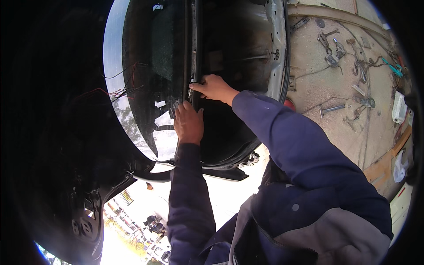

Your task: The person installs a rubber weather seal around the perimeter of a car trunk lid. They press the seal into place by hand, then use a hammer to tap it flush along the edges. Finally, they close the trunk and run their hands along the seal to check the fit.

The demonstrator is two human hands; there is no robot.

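Observation:
My right hand [214,90] reaches in from the right, thumb and forefinger pinched on a small silvery metal piece [191,92] at a long dark bar [194,39] beside the car's glass pane [132,48]. Just below it, my left hand [189,123] lies at the same edge, back up and fingers bent close together. Its fingertips are partly hidden, and what they grip cannot be made out. Thin red and black wires [119,92] show over the glass, left of both hands.
A dark cavity in the car body lies right of the bar, bordered by a pale metal flange [277,48]. On the floor at right are a hammer [332,108], several clamps and hooks, cables, teal-handled pliers [392,67] and a white container [399,107].

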